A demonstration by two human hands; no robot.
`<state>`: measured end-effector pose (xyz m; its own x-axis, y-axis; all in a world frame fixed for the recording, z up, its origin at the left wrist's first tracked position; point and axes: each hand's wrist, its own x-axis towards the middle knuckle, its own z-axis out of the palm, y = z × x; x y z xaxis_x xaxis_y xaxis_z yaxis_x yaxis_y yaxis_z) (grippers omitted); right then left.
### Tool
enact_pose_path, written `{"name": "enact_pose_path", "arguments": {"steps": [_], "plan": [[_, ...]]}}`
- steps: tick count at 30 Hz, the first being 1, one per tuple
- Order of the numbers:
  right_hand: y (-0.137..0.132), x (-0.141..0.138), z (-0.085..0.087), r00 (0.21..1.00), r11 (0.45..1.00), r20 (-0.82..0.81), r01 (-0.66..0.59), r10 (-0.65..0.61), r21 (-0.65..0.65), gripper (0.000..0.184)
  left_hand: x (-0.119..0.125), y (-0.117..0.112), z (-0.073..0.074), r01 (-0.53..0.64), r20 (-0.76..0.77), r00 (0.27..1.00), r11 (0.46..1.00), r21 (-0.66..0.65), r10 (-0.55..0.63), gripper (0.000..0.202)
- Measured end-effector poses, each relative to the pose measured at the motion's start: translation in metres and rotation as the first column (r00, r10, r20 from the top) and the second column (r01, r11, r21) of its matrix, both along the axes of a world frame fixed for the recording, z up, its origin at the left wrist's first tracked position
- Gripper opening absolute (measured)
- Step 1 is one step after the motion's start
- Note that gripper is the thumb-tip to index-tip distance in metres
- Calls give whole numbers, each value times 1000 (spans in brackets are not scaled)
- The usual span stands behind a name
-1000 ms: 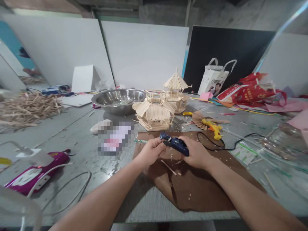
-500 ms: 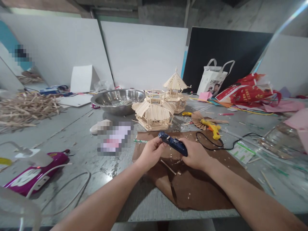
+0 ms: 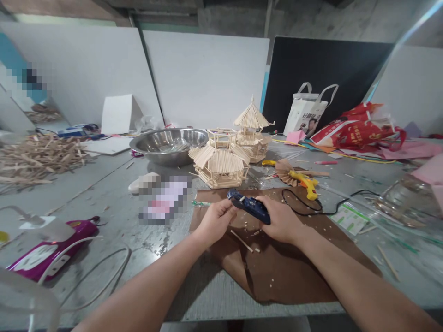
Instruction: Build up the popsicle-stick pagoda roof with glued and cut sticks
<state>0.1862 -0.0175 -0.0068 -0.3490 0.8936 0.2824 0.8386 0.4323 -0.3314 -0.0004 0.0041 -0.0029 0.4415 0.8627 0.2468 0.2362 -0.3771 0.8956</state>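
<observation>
My right hand (image 3: pixel 282 219) is wrapped round a dark blue hand cutter (image 3: pixel 254 208), held above a brown sheet (image 3: pixel 294 276). The cutter's head points left, and a small pale piece shows at its jaws. Close against that head, my left hand (image 3: pixel 218 219) has its fingers pinched together; what they hold is hidden. On the sheet below lie a thin wooden stick (image 3: pixel 241 240) and several small offcuts. Just beyond the hands stands a stick-built pavilion model (image 3: pixel 221 163) with a slatted roof. Behind it is a second model (image 3: pixel 252 117) with a pointed roof.
A steel basin (image 3: pixel 162 154) stands left of the models, with a phone (image 3: pixel 168 200) nearer me. Wood strips (image 3: pixel 44 154) are heaped far left, above a purple power strip (image 3: pixel 51 251). On the right are a yellow glue gun (image 3: pixel 306 184), its black cord and a glass jar (image 3: pixel 401 203).
The cutter's dark curved lower jaw now shows apart from its blue body, near my left fingers. Both hands stay in nearly the same place.
</observation>
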Motion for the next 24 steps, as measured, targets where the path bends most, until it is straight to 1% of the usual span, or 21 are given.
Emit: {"name": "enact_pose_path", "arguments": {"steps": [3,9,13,17,20,24], "plan": [[1,0,0,1000,1000,8,-5,5,1,53,-2,2,0,31,-10,999,1000,-5,-31,30],[1,1,1,999,1000,44,4,-4,-10,51,-4,4,0,67,-22,997,996,-62,-69,25],[-1,0,3,999,999,51,22,-20,-27,48,-3,4,0,66,0,998,995,-77,-66,26],[-2,-2,4,999,998,41,36,-35,-42,45,-1,2,0,20,-36,999,999,-32,-21,27],[-3,-3,4,998,997,42,53,-51,-52,44,1,0,1,-50,-70,996,998,46,53,25],[-3,-4,3,997,996,37,72,-71,-43,45,2,-2,2,-141,-52,987,981,130,149,19]]}}
